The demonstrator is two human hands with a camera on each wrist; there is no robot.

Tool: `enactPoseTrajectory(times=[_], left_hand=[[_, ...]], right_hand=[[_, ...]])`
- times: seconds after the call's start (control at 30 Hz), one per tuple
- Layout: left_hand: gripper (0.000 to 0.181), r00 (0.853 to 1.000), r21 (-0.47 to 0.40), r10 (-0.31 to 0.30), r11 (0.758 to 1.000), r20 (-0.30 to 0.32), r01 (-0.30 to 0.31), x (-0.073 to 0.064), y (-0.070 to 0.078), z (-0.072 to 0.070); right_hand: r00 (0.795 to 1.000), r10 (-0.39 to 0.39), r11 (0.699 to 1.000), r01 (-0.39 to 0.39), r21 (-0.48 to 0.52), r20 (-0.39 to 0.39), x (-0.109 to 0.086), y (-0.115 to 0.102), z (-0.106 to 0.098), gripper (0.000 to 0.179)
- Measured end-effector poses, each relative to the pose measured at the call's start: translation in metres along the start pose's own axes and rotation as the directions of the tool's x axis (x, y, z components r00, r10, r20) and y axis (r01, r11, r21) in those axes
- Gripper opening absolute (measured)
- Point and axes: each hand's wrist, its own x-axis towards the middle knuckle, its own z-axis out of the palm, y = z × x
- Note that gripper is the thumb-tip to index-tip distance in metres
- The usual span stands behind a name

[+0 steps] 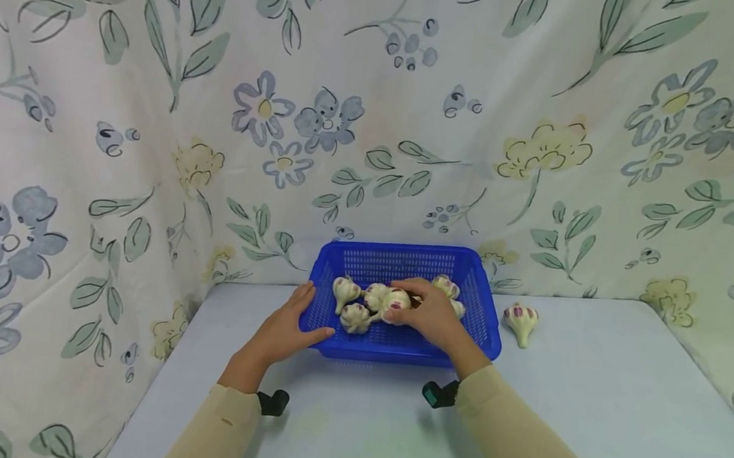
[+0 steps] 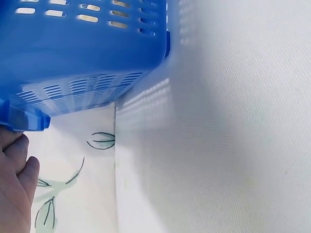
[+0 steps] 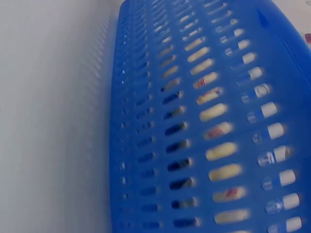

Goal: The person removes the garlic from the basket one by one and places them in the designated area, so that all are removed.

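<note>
A blue plastic basket [image 1: 380, 351] with slotted walls stands on the table and holds several garlic bulbs. My left hand [image 1: 284, 329] grips its front left corner, thumb over the front rim and fingers along the left side. In the left wrist view the fingers [image 2: 19, 162] lie right at the basket's rim. Inside the basket, my right hand [image 1: 435, 314] pinches a purple-streaked garlic bulb [image 1: 395, 305] between thumb and fingers. Left of it sit other bulbs, one garlic bulb [image 1: 344, 288] with its stem toward me. Through the slots, the right wrist view shows pale bulbs [image 3: 214, 112].
One garlic bulb [image 1: 521, 321] lies on the white table [image 1: 591, 406], just right of the basket. A floral cloth [image 1: 380, 110] hangs behind the table and along its left side. Small dark wrist cameras sit below both wrists.
</note>
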Motion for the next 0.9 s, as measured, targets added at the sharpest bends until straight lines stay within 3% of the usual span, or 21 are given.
enactPoseTrajectory(times=[0.37, 0.6, 0.9], left_hand=[[0.106, 1.0, 0.01, -0.002, 1.0, 0.008, 0.002, 0.0, 0.0, -0.001], [0.104, 1.0, 0.009, -0.006, 1.0, 0.004, 0.006, -0.001, 0.0, -0.001], [0.107, 1.0, 0.009, -0.011, 1.0, 0.009, 0.011, -0.002, 0.003, -0.002]], right_hand=[[0.999, -0.012, 1.0, 0.011, -0.02, -0.046, -0.005, 0.003, -0.034, 0.063], [0.994, 0.02, 1.0, -0.02, 0.002, -0.112, -0.011, 0.007, -0.057, 0.061], [0.986, 0.051, 0.999, -0.048, 0.021, -0.16, -0.017, 0.013, -0.086, 0.072]])
